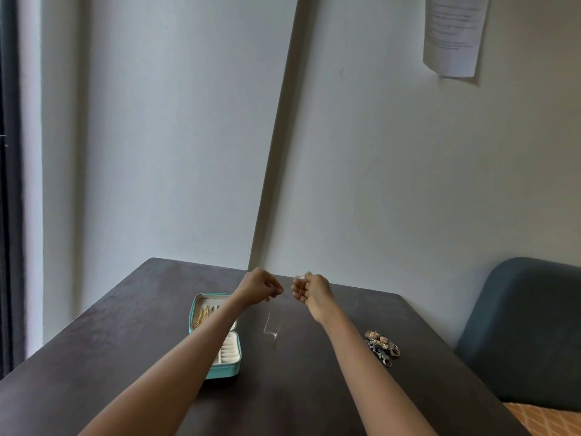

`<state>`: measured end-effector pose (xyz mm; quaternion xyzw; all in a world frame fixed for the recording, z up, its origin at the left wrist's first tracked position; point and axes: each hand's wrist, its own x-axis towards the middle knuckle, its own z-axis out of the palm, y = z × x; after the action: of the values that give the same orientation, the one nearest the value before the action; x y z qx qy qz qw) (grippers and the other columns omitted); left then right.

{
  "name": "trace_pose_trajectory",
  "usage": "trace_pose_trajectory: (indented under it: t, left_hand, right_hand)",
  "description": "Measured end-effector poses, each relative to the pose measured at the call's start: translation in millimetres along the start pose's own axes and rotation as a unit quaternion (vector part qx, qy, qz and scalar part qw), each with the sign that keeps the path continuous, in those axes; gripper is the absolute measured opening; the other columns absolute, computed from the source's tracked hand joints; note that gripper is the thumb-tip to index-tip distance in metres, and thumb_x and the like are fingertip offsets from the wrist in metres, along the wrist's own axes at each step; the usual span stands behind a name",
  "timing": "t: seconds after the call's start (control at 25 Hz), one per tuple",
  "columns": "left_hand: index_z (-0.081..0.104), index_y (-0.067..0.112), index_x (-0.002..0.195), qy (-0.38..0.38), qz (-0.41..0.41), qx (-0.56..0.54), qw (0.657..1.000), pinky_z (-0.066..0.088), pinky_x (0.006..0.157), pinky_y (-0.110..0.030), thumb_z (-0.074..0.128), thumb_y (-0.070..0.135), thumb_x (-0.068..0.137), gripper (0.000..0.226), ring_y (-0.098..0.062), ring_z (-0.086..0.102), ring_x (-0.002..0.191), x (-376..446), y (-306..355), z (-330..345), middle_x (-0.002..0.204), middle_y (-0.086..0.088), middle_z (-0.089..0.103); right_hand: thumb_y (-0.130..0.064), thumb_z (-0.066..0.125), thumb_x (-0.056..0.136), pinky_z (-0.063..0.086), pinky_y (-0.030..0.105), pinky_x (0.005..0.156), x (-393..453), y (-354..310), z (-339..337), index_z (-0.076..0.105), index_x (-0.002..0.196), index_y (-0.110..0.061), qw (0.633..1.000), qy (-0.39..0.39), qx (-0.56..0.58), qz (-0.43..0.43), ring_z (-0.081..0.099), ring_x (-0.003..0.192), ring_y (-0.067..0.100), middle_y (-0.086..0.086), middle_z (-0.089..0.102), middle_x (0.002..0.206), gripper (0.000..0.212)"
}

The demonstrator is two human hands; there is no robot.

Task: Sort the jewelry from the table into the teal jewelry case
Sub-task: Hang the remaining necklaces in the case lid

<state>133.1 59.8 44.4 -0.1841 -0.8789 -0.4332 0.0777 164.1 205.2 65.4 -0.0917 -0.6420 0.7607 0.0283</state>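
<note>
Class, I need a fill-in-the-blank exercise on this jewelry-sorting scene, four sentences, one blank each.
1. The teal jewelry case lies with its lid ____.
2. Both hands hold up a thin ____ above the table.
3. The loose jewelry pile lies beside the ____ forearm.
4. The left hand is above the ____.

Missing words: open; necklace; right; table

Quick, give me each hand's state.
Left hand: fingers pinch one end of the thin necklace.
Right hand: fingers pinch its other end.

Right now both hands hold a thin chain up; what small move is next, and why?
Probably carry the thin chain left and lower it into the open teal case. Left hand and right hand pinch its ends, and it hangs beside the case, above the table.
</note>
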Motion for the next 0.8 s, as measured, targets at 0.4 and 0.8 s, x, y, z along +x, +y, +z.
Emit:
trace_pose_trajectory:
  t: [0.4, 0.8]
  left_hand:
    - [0.053, 0.01, 0.077, -0.05, -0.092, -0.441, 0.891, 0.049, 0.074, -0.031, 0.036, 0.01, 0.094, 0.024, -0.017, 0.058, 0.06, -21.0, 17.4, -5.5, 0.063, -0.002, 0.059]
    - [0.057, 0.014, 0.071, -0.084, -0.061, -0.248, 0.963, 0.02, 0.046, -0.02, 0.041, 0.018, 0.096, 0.03, -0.008, 0.026, 0.047, -23.2, 29.7, -5.6, 0.055, 0.003, 0.035]
  right_hand:
    - [-0.013, 0.036, 0.101, 0.019, 0.016, 0.034, -9.5, 19.3, -12.3, 0.033, 0.07, -0.015, 0.997, -0.037, 0.051, -0.033, 0.023, 0.035, 0.003, -0.003, 0.029, 0.053, 0.031]
    - [-0.033, 0.049, 0.096, 0.028, 0.017, 0.045, -25.1, 20.0, -14.5, 0.058, 0.101, -0.011, 0.983, -0.165, -0.057, -0.051, 0.034, 0.048, 0.005, -0.003, 0.043, 0.064, 0.024]
